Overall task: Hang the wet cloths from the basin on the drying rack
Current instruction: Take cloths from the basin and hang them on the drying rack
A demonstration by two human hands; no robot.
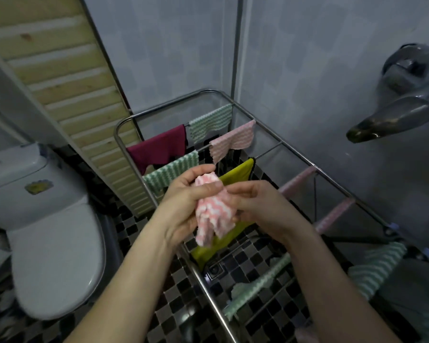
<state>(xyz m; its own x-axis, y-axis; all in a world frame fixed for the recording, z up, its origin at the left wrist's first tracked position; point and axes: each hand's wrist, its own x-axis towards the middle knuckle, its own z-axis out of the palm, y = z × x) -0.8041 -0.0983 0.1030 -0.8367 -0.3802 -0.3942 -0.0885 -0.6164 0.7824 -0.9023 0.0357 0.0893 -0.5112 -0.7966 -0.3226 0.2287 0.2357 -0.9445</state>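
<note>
Head camera looks down on a bunched pink-and-white wavy-striped cloth (213, 209), held in the air between both hands above the stainless-steel tube drying rack (295, 152). It hangs just over a yellow-green cloth (235, 179) already draped on a rail. The likely trouble is that the cloth is crumpled. Laid over a rail like this, it would probably sit lopsided and slide through the gaps to the black-and-white checked tile floor (248, 253). Spreading it carelessly might also drag the yellow-green cloth down. The left hand (183, 201) has its grip clenched round the cloth's upper part, thumb across the front. The right hand (265, 209) pinches the cloth's right edge with curled fingertips.
</note>
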